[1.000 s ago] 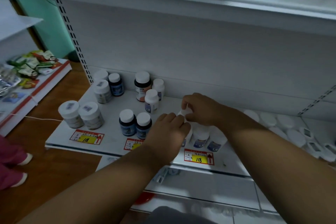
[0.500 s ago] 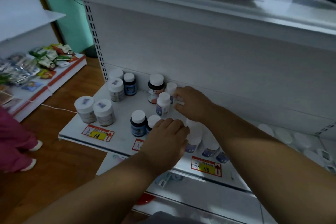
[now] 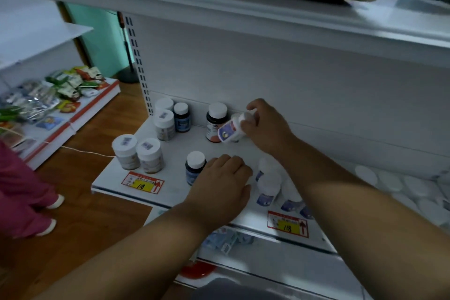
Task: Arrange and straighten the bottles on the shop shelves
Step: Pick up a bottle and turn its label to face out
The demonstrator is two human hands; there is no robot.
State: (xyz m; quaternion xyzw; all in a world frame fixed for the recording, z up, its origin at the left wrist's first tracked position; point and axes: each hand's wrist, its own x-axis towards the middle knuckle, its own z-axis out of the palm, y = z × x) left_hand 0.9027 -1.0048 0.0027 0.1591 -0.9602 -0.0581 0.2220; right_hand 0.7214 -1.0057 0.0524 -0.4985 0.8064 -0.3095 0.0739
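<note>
Right hand [image 3: 264,126] grips a tilted white bottle [image 3: 230,129] by its cap, touching the dark bottle [image 3: 215,122]. Left hand [image 3: 220,187] lies curled over something hidden just before the dark bottle; its grip is unreadable, and bottle contents can't be seen.

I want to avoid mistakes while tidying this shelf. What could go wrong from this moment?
1. The right hand holds a small white bottle tilted, close beside the dark bottle with a white cap; setting it down carelessly could knock that one over.
2. The left hand covers a bottle beside the dark blue bottle, near the shelf's front edge; a push might send one off.
</note>
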